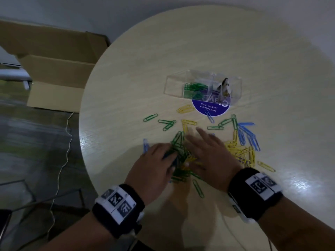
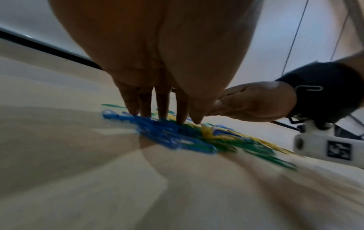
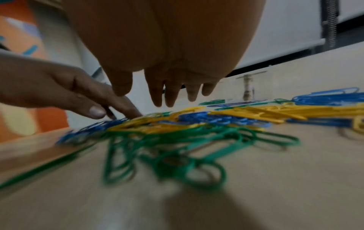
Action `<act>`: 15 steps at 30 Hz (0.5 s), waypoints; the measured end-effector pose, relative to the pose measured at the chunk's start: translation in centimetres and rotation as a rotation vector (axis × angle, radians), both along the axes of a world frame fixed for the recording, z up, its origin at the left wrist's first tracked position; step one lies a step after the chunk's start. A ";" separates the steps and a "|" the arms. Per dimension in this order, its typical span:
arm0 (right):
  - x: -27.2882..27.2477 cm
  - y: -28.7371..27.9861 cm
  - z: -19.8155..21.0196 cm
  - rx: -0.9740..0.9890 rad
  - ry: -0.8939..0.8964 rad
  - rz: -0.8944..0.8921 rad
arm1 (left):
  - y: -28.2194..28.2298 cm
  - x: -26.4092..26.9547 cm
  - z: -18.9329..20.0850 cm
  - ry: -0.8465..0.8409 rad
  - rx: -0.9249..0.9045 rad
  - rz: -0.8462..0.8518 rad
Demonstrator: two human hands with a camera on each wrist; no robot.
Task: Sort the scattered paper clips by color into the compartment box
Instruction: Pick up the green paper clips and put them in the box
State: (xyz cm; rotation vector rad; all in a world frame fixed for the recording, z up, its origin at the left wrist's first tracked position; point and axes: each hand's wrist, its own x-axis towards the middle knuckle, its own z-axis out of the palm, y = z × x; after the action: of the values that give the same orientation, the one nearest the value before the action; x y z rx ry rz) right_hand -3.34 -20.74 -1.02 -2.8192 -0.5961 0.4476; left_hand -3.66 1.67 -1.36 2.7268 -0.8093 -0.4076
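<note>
Both hands are held low over a mixed clip pile [image 1: 181, 158] at the desk's [image 1: 235, 51] near edge. Left hand [image 1: 155, 163]: fingers [image 2: 163, 105] straight, tips pressed on blue clips [image 2: 167, 133], nothing held. Right hand [image 1: 208, 156]: grip wide, fingers [image 3: 171, 95] spread and hovering just above the pile. Yellow clips [image 1: 241, 153] and more blue ones [image 1: 248, 134] are scattered to the right. Clear box [image 1: 203, 86] is set farther back; green clips [image 1: 194, 86] are seen in its left compartment.
</note>
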 end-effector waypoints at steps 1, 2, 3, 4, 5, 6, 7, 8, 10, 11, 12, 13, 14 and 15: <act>-1.0 0.0 -0.4 -0.024 0.021 0.023 | 0.3 -1.1 -0.2 0.030 0.051 -0.017; -1.8 -0.3 -0.7 -0.049 0.046 0.019 | 0.6 -1.9 -0.4 0.055 0.100 -0.035; -2.4 -0.8 -0.9 -0.070 0.069 -0.002 | 1.0 -2.6 -0.5 0.074 0.132 -0.052; -2.8 -1.4 -1.0 -0.088 0.085 -0.035 | 1.4 -3.2 -0.6 0.087 0.143 -0.066; -2.9 -1.9 -1.1 -0.103 0.096 -0.074 | 1.7 -3.5 -0.5 0.089 0.138 -0.079; -3.0 -2.4 -1.1 -0.114 0.100 -0.116 | 1.9 -3.7 -0.4 0.088 0.130 -0.089; -2.9 -2.8 -1.0 -0.117 0.103 -0.155 | 2.1 -3.8 -0.3 0.093 0.126 -0.093; -2.8 -3.1 -1.1 -0.115 0.103 -0.188 | 2.3 -3.8 -0.2 0.106 0.123 -0.089; -2.4 -3.5 -1.1 -0.112 0.094 -0.236 | 2.6 -3.7 0.1 0.123 0.099 -0.068; -2.1 -3.7 -1.2 -0.099 0.088 -0.260 | 2.6 -3.5 0.2 0.108 0.067 -0.046; -1.6 -3.8 -1.1 -0.073 0.074 -0.288 | 2.6 -3.1 0.5 0.077 0.012 -0.008; -1.1 -3.9 -0.9 -0.034 0.045 -0.314 | 2.6 -2.3 0.8 0.021 -0.064 0.048; -0.5 -3.9 -0.7 0.018 -0.006 -0.333 | 2.4 -1.1 0.8 -0.053 -0.136 0.110; 0.2 -3.8 -0.6 0.086 -0.071 -0.351 | 2.4 0.6 0.9 -0.124 -0.168 0.177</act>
State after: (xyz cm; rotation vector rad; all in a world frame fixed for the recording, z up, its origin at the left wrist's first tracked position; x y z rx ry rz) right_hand -3.09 -24.54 -1.63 -2.7835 -0.1205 0.2489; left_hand -3.10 4.10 -0.47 2.6566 -0.5944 -0.1284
